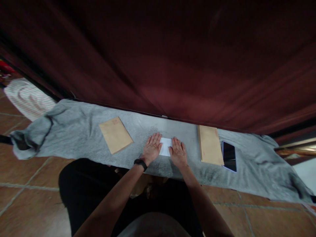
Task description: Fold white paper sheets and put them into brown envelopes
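Note:
A small white sheet of paper [165, 146] lies flat on the grey cloth [86, 131] in front of me. My left hand [151, 148], with a black band on its wrist, rests flat at the paper's left edge. On the opposite edge lies my right hand [178, 153], palm down with fingers stretched out. Both thumbs touch the paper. To the left is a single brown envelope [116, 135], set at a slant. A stack of brown envelopes [211, 144] lies to the right.
A phone [229, 156] in a purple case lies beside the envelope stack. Behind the cloth-covered surface hangs a dark red curtain-like sheet [168, 82]. Striped fabric [31, 98] shows at the far left. Brown floor tiles [37, 207] are below.

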A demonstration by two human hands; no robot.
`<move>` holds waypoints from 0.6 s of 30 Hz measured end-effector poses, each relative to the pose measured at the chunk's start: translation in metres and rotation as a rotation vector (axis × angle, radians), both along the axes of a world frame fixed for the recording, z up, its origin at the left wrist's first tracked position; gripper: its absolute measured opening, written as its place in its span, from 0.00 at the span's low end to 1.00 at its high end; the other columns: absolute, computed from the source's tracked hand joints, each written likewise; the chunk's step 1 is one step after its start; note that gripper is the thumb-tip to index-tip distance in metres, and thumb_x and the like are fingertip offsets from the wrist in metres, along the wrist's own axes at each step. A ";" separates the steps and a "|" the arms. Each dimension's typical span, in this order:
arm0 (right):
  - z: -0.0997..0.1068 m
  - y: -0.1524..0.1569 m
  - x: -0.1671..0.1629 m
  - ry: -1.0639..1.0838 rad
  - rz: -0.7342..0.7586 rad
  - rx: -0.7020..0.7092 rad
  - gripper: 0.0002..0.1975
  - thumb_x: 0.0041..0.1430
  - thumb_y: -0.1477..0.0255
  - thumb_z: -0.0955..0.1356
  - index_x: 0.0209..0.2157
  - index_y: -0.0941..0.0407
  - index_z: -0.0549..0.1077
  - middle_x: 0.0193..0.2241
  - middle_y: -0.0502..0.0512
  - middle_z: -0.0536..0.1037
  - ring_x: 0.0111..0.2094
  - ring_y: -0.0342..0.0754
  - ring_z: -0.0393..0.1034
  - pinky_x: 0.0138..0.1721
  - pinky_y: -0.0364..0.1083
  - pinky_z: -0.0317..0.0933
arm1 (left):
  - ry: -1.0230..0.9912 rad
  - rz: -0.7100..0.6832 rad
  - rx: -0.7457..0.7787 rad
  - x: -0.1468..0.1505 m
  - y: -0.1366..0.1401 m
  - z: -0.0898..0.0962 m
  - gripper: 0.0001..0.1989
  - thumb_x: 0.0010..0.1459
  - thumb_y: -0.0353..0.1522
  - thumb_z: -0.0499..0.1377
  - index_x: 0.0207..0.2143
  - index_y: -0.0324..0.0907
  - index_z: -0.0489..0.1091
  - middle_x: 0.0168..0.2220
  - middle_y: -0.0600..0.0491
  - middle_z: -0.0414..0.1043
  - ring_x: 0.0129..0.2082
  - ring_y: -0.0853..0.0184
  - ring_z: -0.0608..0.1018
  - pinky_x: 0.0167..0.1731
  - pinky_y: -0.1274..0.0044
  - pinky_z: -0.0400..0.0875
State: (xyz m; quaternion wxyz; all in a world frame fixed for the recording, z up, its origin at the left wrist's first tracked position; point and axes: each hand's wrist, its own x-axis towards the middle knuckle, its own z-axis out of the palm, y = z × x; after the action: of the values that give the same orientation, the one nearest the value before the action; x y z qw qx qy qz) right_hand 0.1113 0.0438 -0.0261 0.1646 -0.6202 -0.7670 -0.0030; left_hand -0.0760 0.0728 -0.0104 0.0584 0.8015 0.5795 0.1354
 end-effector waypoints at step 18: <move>0.003 -0.022 0.023 0.073 -0.186 0.072 0.28 0.71 0.68 0.56 0.68 0.65 0.55 0.68 0.69 0.57 0.68 0.59 0.52 0.66 0.62 0.48 | -0.017 0.186 0.043 -0.026 -0.030 0.006 0.29 0.69 0.38 0.42 0.67 0.33 0.57 0.68 0.41 0.57 0.69 0.55 0.57 0.68 0.61 0.48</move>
State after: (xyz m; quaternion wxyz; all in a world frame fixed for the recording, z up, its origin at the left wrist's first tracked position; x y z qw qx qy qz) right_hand 0.1340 0.0219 -0.0236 0.2135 -0.6819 -0.6992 -0.0231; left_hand -0.1016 0.0432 -0.0047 0.0332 0.7442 0.6477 0.1596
